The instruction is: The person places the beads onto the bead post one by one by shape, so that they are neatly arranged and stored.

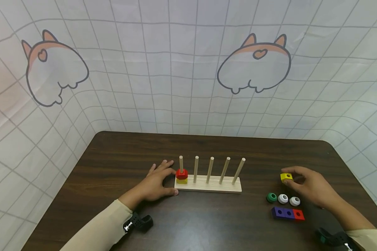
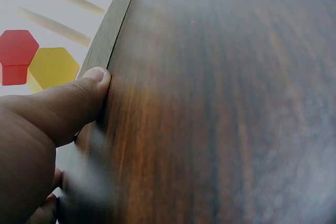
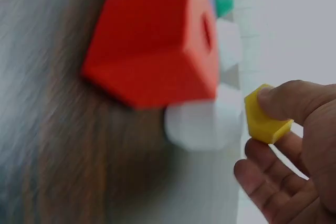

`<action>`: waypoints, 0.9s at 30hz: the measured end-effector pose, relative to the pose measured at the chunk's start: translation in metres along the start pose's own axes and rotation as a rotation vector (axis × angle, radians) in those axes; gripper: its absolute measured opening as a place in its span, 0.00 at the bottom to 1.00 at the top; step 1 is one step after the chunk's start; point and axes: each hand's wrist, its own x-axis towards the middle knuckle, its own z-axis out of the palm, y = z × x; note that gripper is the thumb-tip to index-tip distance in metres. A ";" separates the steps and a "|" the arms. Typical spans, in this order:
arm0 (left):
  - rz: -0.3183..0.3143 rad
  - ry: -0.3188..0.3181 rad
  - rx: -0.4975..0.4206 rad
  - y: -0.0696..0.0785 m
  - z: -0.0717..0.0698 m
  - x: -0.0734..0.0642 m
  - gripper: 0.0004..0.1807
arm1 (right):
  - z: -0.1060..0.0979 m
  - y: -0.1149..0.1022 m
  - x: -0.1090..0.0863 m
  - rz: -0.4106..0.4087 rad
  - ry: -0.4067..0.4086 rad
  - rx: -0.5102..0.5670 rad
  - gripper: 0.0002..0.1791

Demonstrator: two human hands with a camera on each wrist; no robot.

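Head view: one wooden peg board (image 1: pixel 207 187) on a dark table (image 1: pixel 207 223), five pegs; the leftmost peg (image 1: pixel 181 162) carries a lower yellow piece (image 1: pixel 182 181) with a red piece (image 1: pixel 181 174) above it, the other four pegs (image 1: pixel 209 170) bare. Left hand (image 1: pixel 158 182): at the board's left end, fingers spread, thumb at the front corner. Right hand (image 1: pixel 312 184): well to the right of the board, thumb and fingers nearly closed upon one yellow block (image 1: pixel 283 177), holed on top. Nearby: one green bead (image 1: pixel 271 197), two white beads (image 1: pixel 282 199); in front of these, a row of two purple blocks (image 1: pixel 278 212) and one red block (image 1: pixel 298 214). Step in hand, as judged: taking hold of the yellow block while the board is steadied; the next move would call for a lift clear of the beads and its hole lined up over a peg. Left wrist view: thumb tip pressed against the board's edge, the hand otherwise not gripping. Right wrist view: yellow block pinched at the thumb tip, outer fingers loosely bent; whether it touches the table cannot be told.
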 end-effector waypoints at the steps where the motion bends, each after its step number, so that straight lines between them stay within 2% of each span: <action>1: 0.000 -0.001 0.000 0.000 0.000 0.000 0.31 | 0.000 -0.003 0.001 -0.012 0.009 0.002 0.23; 9: 0.001 0.000 -0.003 -0.001 0.000 0.001 0.30 | -0.004 -0.031 0.007 -0.110 0.075 -0.005 0.23; 17: 0.004 0.005 -0.007 0.000 0.000 0.000 0.31 | -0.007 -0.054 0.013 -0.153 0.078 0.017 0.22; 23: 0.000 0.005 -0.001 0.000 0.000 0.000 0.31 | -0.009 -0.067 0.020 -0.215 0.131 0.005 0.23; 27: -0.003 0.003 0.003 0.000 0.000 0.000 0.31 | -0.012 -0.078 0.025 -0.228 0.160 0.005 0.23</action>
